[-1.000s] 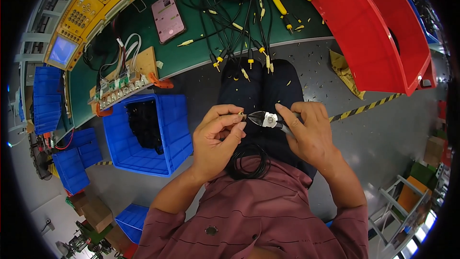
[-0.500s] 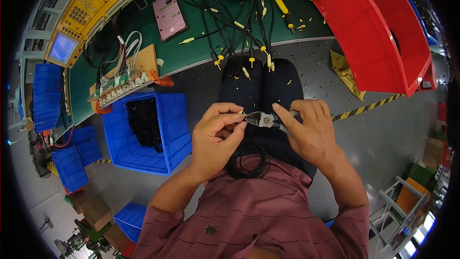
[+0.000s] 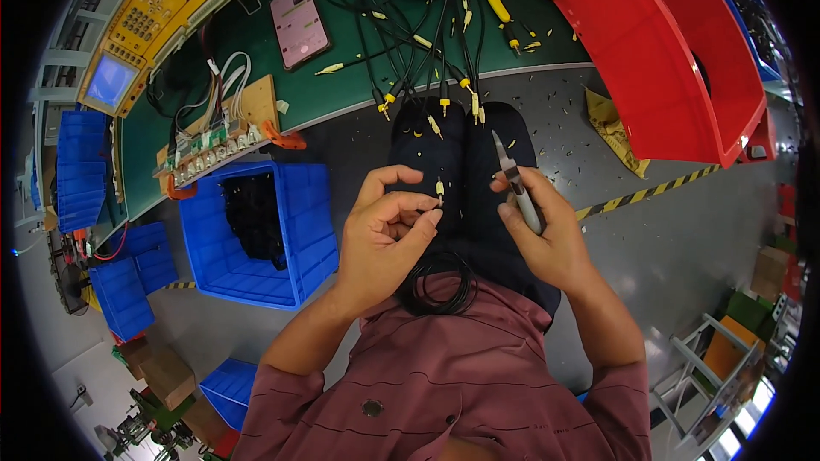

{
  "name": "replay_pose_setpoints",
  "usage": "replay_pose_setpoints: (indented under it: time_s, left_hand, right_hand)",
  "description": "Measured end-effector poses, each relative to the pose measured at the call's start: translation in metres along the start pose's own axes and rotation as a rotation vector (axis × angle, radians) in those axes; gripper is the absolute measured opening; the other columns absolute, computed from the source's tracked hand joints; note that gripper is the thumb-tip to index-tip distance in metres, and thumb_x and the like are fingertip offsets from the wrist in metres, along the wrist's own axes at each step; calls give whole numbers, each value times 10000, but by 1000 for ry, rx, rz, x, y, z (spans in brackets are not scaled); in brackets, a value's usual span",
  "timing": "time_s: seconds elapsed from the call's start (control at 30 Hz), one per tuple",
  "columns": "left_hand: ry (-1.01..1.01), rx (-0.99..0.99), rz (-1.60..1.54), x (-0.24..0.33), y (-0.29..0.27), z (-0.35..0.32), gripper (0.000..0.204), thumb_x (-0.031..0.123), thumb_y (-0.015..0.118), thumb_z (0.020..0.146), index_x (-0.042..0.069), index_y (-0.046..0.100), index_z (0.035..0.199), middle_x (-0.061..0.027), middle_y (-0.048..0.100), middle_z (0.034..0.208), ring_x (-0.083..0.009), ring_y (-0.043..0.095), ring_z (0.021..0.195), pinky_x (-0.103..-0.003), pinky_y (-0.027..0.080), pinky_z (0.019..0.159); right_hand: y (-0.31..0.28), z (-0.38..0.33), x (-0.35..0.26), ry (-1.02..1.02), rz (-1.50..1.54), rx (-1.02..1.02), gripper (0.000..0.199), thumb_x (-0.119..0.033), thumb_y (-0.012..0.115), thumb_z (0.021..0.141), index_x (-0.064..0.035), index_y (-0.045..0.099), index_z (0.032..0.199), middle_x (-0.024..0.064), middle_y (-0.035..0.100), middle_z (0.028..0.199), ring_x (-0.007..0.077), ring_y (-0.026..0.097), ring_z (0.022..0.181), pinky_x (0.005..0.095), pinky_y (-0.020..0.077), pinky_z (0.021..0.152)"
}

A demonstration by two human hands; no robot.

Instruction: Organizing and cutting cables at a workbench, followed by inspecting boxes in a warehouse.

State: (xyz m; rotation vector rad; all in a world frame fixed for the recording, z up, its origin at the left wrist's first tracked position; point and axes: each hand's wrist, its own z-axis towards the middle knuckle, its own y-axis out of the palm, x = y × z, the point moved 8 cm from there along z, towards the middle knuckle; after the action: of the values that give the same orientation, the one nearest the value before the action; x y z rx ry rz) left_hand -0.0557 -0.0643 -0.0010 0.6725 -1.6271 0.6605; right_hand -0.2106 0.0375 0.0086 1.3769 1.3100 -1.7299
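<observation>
In the head view, just beyond the loose coil of thin black cable (image 3: 437, 287), the left hand (image 3: 378, 235) pinches a small pale-yellow plug (image 3: 440, 189) between thumb and finger. Right of the coil, the right hand (image 3: 551, 229) has its fingers closed around grey-handled metal cutters (image 3: 512, 174), tip pointing away. Left of the coil sits a blue rectangular plastic bin (image 3: 309, 224) holding black items (image 3: 254, 222).
</observation>
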Motion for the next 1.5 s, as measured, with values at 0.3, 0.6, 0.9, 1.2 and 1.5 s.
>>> replay_pose_setpoints:
  time_s: [0.3, 0.6, 0.9, 1.2, 1.5]
  left_hand:
    - [-179, -7, -298, -17, 2, -5, 110, 10, 593, 874, -29, 626, 971, -82, 607, 882, -155, 638, 689, -214, 516, 553]
    - [-285, -13, -377, -25, 4, -9, 184, 121, 569, 920, -29, 623, 1010, -54, 610, 835, -141, 638, 690, -211, 519, 558]
    - [-340, -52, -452, -33, 6, -10, 230, 168, 537, 945, -33, 610, 1029, -46, 605, 827, -119, 622, 679, -204, 510, 562]
    - [-356, -68, -469, -33, 9, -10, 232, 177, 538, 945, -30, 609, 1021, -43, 602, 825, -109, 611, 671, -199, 501, 558]
    - [-220, -158, -291, -18, 16, -10, 185, 131, 536, 940, -33, 610, 984, -57, 579, 852, -122, 610, 676, -211, 498, 561]
  right_hand:
    - [61, 18, 30, 374, 898, -95, 380, -72, 589, 873, -56, 463, 1232, 115, 600, 1155, 83, 522, 853, 248, 442, 770]
    - [58, 18, 32, 310, 863, -53, 386, -68, 604, 873, -60, 461, 1232, 69, 604, 1054, 98, 553, 893, 248, 448, 763]
    - [40, 13, 5, 72, 572, -93, 474, -7, 687, 792, -43, 468, 1211, 29, 568, 1017, 81, 523, 846, 231, 443, 769]
    - [29, 9, -7, -188, 274, 26, 421, 15, 680, 775, -21, 514, 1160, 43, 592, 954, 94, 543, 828, 240, 458, 753]
    - [29, 27, -16, -26, 406, -30, 293, 15, 547, 861, -12, 515, 1151, 12, 559, 933, 74, 537, 849, 232, 453, 745]
